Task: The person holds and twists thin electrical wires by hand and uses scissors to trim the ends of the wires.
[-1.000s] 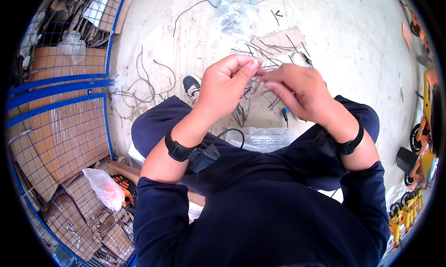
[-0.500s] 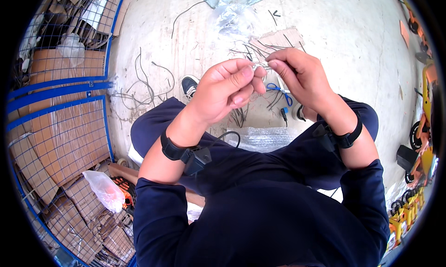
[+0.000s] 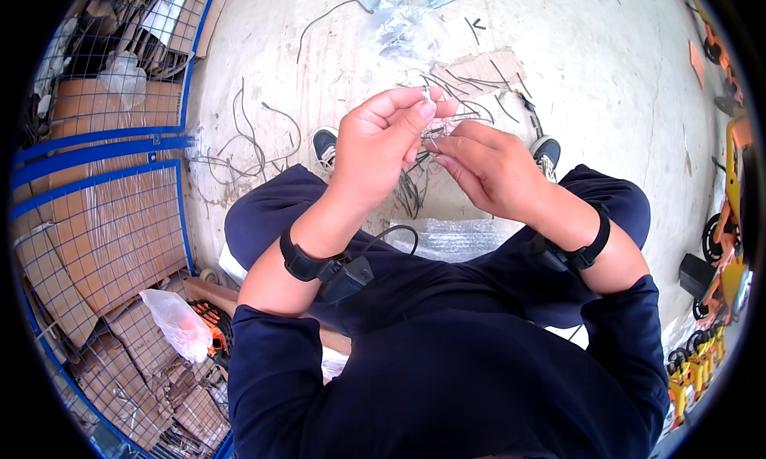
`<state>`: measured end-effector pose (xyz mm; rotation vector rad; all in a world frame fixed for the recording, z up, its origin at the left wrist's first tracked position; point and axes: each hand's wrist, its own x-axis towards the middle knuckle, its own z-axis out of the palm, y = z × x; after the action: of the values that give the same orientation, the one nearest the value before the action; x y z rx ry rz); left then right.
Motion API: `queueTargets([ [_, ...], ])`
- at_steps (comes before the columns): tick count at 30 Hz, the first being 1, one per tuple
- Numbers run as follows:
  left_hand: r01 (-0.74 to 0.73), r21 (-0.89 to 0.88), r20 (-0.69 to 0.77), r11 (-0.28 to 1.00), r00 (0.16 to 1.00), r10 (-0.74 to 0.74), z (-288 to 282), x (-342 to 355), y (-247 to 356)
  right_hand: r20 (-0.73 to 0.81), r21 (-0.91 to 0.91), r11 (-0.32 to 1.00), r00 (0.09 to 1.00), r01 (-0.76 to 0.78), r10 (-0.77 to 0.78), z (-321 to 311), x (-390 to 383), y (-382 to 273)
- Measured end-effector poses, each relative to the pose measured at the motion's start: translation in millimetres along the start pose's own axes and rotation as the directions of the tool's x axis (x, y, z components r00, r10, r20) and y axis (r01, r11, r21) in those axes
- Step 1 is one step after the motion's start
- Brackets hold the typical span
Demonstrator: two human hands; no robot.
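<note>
I'm looking down on a pale grey concrete floor [image 3: 606, 84], dusty, w/ loose dark wire offcuts [image 3: 255, 144] scattered across it left of centre and a flat scrap of brown cardboard [image 3: 479, 68] further up. A crumpled clear plastic sheet [image 3: 403, 24] lies near the top edge. Between the knees a piece of clear bubble wrap [image 3: 451, 237] sits on the floor, a bundle of short dark wires [image 3: 411, 194] just above it.

Left side: blue wire-mesh cages [image 3: 104, 211] holding flattened brown cardboard sheets [image 3: 120, 243]; more cardboard scraps packed in the lower cage, and a clear plastic bag w/ something reddish inside [image 3: 177, 325] rests beside it. Far right edge: orange-yellow parts and black wheels [image 3: 718, 243], too bent by the lens to identify.

Hands: my left hand [image 3: 379, 148] is raised, thumb and forefinger pinched on a small thin pale wire piece [image 3: 428, 100], held in the air above the shoes. My right hand [image 3: 491, 172] is just beside it, fingertips closed on the lower end of the same piece; exact contact there I can't fully tell. Both wrists carry black straps, a small black unit [image 3: 347, 275] on the left one
</note>
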<state>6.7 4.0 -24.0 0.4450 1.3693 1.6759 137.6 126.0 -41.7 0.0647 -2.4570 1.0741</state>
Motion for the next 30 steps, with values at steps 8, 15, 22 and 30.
queueTargets([
  [8, -0.003, 0.276, 0.020, 0.961, 1.000, -0.003, 3.0, -1.8, -0.9, -0.177, -0.062, 0.997, 0.982, 0.054, -0.064, -26.9, 13.7, 0.1],
  [15, 0.040, 0.170, 0.213, 0.985, 0.974, -0.076, 1.7, -2.3, -0.2, -0.230, 0.063, 0.989, 0.963, -0.130, 0.141, -34.5, 13.4, 0.8],
  [22, 0.107, -0.035, 0.270, 0.994, 0.958, -0.094, -5.1, -0.3, -2.3, -0.259, 0.129, 0.981, 0.950, -0.146, 0.175, -37.6, 16.0, 3.0],
  [30, 0.133, 0.049, 0.293, 0.990, 0.946, -0.141, -3.0, -1.1, 1.0, -0.212, 0.415, 0.894, 0.938, -0.168, 0.274, -38.9, 13.0, 2.4],
])
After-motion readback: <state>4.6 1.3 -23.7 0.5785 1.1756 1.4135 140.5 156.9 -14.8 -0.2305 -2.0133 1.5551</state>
